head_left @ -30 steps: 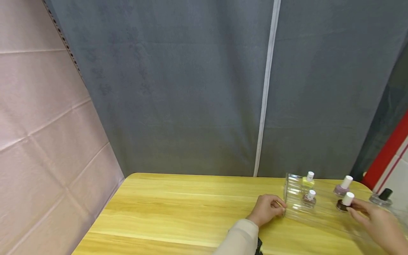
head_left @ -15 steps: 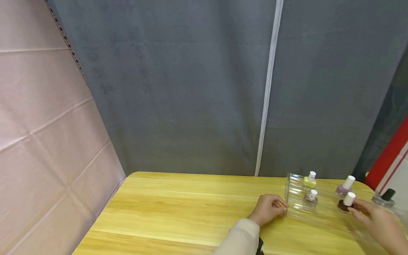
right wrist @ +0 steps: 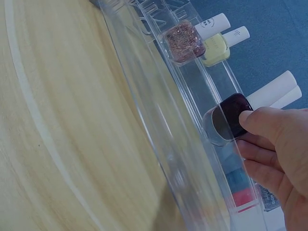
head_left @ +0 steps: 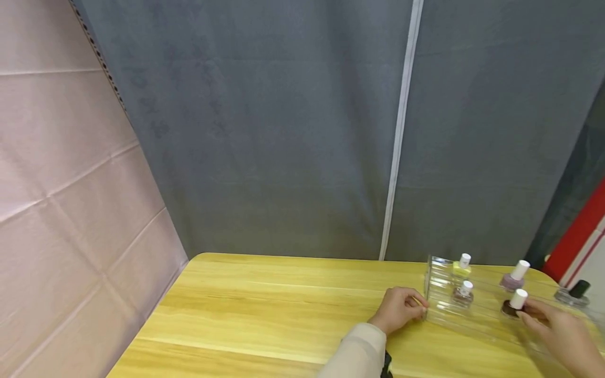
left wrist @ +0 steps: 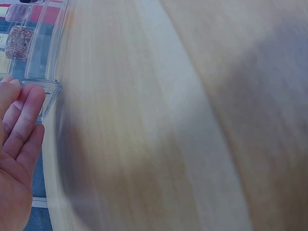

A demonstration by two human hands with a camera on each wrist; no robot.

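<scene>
Acrylic rack (head_left: 477,315): sitting on the wooden table (head_left: 264,320), holding bottles.
Left hand (head_left: 397,310): resting relaxed fingers against the rack's left end.
Right hand (head_left: 555,331): pinching the dark bottle (head_left: 512,307) standing in the rack.

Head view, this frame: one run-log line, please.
left hand: touches end of clear rack | right hand: pinches dark polish bottle on rack | table: wooden
</scene>
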